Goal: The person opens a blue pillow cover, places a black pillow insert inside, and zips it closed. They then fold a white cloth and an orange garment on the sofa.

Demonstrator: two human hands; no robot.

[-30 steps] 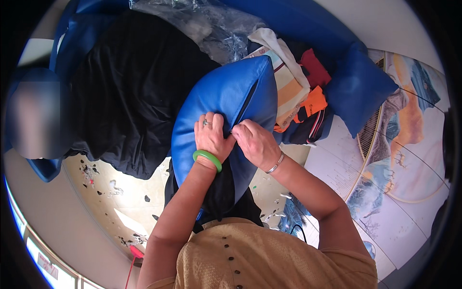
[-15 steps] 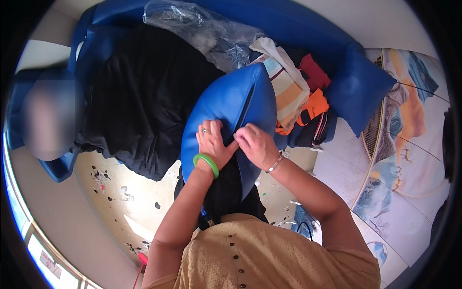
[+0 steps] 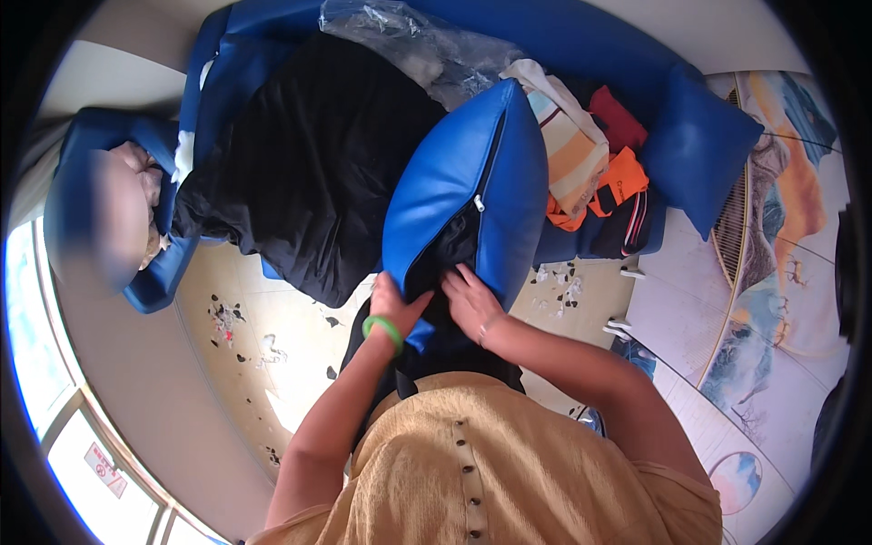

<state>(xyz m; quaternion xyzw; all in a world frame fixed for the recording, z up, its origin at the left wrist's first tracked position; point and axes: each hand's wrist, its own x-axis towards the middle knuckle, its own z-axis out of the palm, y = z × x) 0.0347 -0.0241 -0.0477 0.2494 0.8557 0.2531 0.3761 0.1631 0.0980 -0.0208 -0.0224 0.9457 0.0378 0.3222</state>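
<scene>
A plump blue cushion [image 3: 436, 182] stands tilted in front of me, with a zip along its side. The light zip pull [image 3: 479, 203] sits partway along. Below it the cover gapes, showing a black inner [image 3: 457, 241]. My left hand [image 3: 391, 307], with a green bangle [image 3: 384, 332] on its wrist, is closed on the left lower edge of the opening, thumb toward the gap. At the right side of the opening, my right hand [image 3: 470, 302] has its fingers stretched out against the dark material; their tips are partly hidden.
Black cloth [image 3: 309, 163] covers much of the blue sofa [image 3: 572, 36]. Clear plastic [image 3: 436, 54] lies behind. To the right are a striped cloth bag [image 3: 572, 136], orange cloth [image 3: 623, 177] and another blue cushion [image 3: 704, 145]. Scraps [image 3: 227, 322] litter the floor. A person [image 3: 123, 218] is at left.
My right hand has let go of the zip area and moved down to the opening. My left hand has come down to the cushion's lower edge. The cover now gapes below the zip pull.
</scene>
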